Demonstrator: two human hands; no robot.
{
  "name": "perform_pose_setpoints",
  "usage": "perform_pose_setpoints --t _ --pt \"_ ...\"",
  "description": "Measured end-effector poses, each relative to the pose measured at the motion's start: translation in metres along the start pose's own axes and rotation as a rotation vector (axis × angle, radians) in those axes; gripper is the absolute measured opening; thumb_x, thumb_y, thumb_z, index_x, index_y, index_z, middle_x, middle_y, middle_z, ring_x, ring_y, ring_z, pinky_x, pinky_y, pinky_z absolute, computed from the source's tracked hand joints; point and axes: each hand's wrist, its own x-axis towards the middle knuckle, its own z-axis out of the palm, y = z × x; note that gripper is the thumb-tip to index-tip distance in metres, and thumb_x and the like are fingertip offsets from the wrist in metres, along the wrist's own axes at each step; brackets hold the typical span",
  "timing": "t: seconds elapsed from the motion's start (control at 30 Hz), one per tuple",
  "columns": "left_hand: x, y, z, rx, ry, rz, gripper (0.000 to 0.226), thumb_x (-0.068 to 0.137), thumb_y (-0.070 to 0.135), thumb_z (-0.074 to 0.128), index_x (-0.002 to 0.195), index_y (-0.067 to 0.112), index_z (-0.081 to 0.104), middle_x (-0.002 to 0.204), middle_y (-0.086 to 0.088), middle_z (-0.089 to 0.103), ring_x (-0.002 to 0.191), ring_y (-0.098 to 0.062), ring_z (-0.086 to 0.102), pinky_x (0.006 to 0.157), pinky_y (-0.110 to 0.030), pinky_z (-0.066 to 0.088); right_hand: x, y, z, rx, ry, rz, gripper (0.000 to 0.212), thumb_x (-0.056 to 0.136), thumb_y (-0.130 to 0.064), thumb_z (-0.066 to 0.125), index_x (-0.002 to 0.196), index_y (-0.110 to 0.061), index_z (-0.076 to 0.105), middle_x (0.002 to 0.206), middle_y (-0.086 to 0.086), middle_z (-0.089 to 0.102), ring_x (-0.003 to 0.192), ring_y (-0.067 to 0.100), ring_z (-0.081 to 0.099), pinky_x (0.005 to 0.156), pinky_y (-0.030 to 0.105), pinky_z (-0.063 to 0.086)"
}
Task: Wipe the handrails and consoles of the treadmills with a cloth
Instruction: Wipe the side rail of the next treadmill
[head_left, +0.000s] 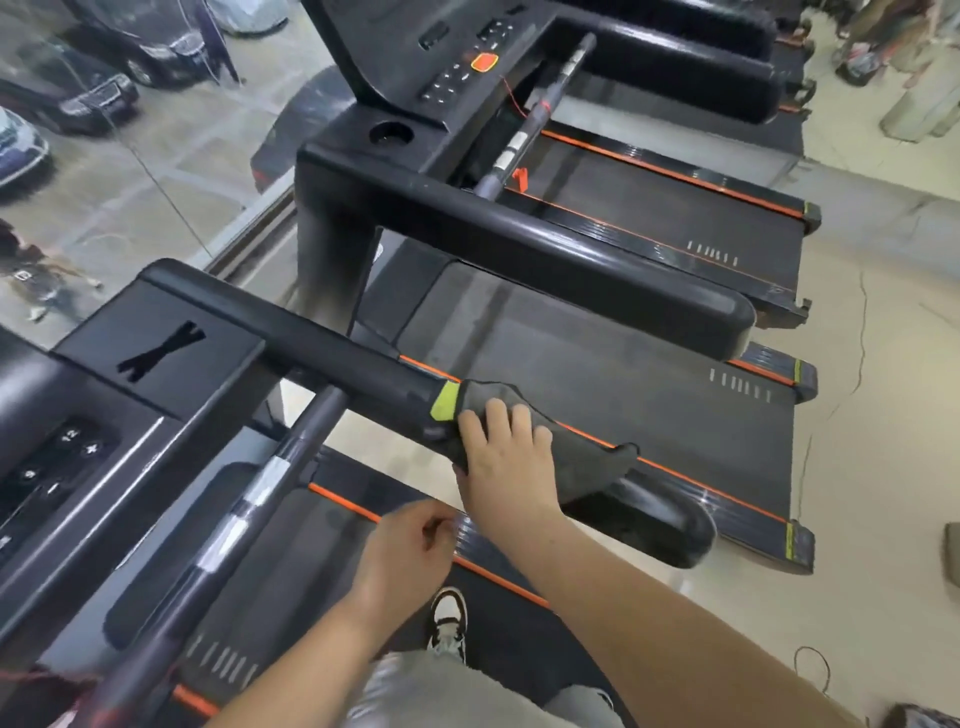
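- Head view: right hand (506, 467) lies palm-down on the cloth (550, 441), fingers (522, 423) spread flat and pressing it onto the right handrail (332, 343) of the near treadmill; no closed grasp.
- Cloth sits directly beneath the fingers and palm, draped over the top of the handrail toward its free end; one corner sticks out past the hand to the right, over the belt of the next treadmill (623, 384).
- Cloth appearance: dark grey, soft-looking, rumpled, with a yellow-green patch (445, 402) at its left edge just beside the index finger.
- Rounded black tip of the handrail (670, 525) shows uncovered beyond the cloth.
- Left hand (410, 551) hovers over the near belt edge, apart from the cloth; fingers curled loosely in, thumb against forefinger. Whether anything is pinched cannot be told.
- Near console (67, 431) at lower left, black with white-marked buttons; grey crossbar (291, 457) with silver pads runs across in front of it.
- Second treadmill's console (457, 67) at top, with an orange button (484, 62).
- A black-and-white shoe (449, 616) stands on the near belt, below the hands.
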Motion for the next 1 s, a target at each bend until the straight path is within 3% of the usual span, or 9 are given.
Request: perform_pose_setpoints --t 0.13,0.23,0.37,0.47,0.57,0.7,0.83,0.9,1.0 --pt "-0.01 0.008 0.006 0.057 0.069 -0.029 0.025 0.09 0.006 0.061 0.082 0.026 0.073 0.071 0.023 0.066 0.067 0.002 0.058 0.065 -0.016 0.044 -0.018 0.03 -0.002 0.039 0.034 -0.142 0.051 0.073 -0.034 0.081 0.114 -0.022 0.053 0.113 0.006 0.052 0.098 0.033 0.051 0.07 0.043 0.041" --pt "-0.02 0.02 0.029 0.03 0.014 -0.03 0.026 0.093 0.01 0.06 0.076 0.029 0.066 0.074 0.021 0.067 0.065 -0.001 0.058 0.065 -0.023 0.046 -0.059 0.078 0.007 0.005 0.026 -0.203 0.054 0.064 -0.024 0.082 0.11 -0.022 0.054 0.113 0.005 0.053 0.097 0.034 0.052 0.069 0.042 0.04" --pt "-0.041 0.05 0.081 0.061 -0.124 0.033 0.022 0.093 0.019 0.059 0.078 0.035 0.061 0.079 0.015 0.066 0.072 -0.006 0.06 0.071 -0.031 0.052 -0.12 0.164 0.004 0.148 0.054 -0.11 0.041 0.072 -0.029 0.07 0.11 -0.024 0.059 0.114 0.004 0.056 0.099 0.034 0.053 0.072 0.043 0.048" --pt "-0.059 0.084 0.132 0.04 -0.205 -0.008 0.019 0.094 0.02 0.058 0.083 0.033 0.065 0.079 0.013 0.067 0.07 -0.009 0.062 0.073 -0.034 0.054 -0.173 0.227 0.006 0.423 -0.082 0.103 0.037 0.08 -0.033 0.063 0.114 -0.031 0.05 0.114 0.0 0.052 0.099 0.028 0.054 0.078 0.042 0.052" --pt "-0.073 0.129 0.185 -0.081 -0.288 -0.087 0.028 0.095 0.012 0.06 0.087 0.037 0.069 0.081 0.016 0.071 0.077 -0.006 0.066 0.078 -0.029 0.054 -0.227 0.277 0.009 0.874 -0.128 0.514 0.024 0.088 -0.034 0.064 0.105 -0.041 0.048 0.1 -0.006 0.059 0.09 0.023 0.064 0.079 0.044 0.054" --pt "-0.09 0.191 0.241 -0.241 -0.346 -0.2 0.013 0.092 0.015 0.073 0.101 0.025 0.073 0.102 0.004 0.075 0.099 -0.012 0.069 0.089 -0.024 0.052 -0.262 0.324 -0.013 1.368 -0.031 0.928 0.019 0.094 -0.012 0.07 0.104 -0.026 0.062 0.099 0.004 0.073 0.09 0.013 0.071 0.077 0.027 0.056" --pt "-0.103 0.266 0.262 -0.541 -0.494 -0.197 0.017 0.096 0.019 0.07 0.114 0.02 0.068 0.105 0.016 0.077 0.101 0.006 0.068 0.085 -0.011 0.049 -0.267 0.363 -0.054 1.866 -0.079 1.065 0.024 0.098 -0.02 0.063 0.121 -0.021 0.068 0.114 0.011 0.076 0.102 0.025 0.073 0.082 0.038 0.058" --pt "-0.101 0.291 0.268 -0.682 -0.55 -0.193 0.026 0.096 0.019 0.067 0.122 0.014 0.067 0.112 0.009 0.078 0.109 -0.002 0.069 0.087 -0.015 0.051 -0.265 0.379 -0.073 2.041 -0.173 1.141 0.034 0.099 -0.031 0.056 0.124 -0.013 0.07 0.12 0.016 0.074 0.109 0.029 0.071 0.091 0.041 0.055" --pt "-0.089 0.306 0.275 -0.835 -0.61 -0.342 0.047 0.092 0.037 0.07 0.131 0.01 0.067 0.126 -0.009 0.073 0.12 -0.024 0.068 0.091 -0.033 0.054 -0.257 0.395 -0.083 2.127 -0.24 1.153 0.049 0.099 -0.039 0.051 0.13 -0.005 0.069 0.128 0.02 0.07 0.122 0.035 0.065 0.113 0.049 0.043"
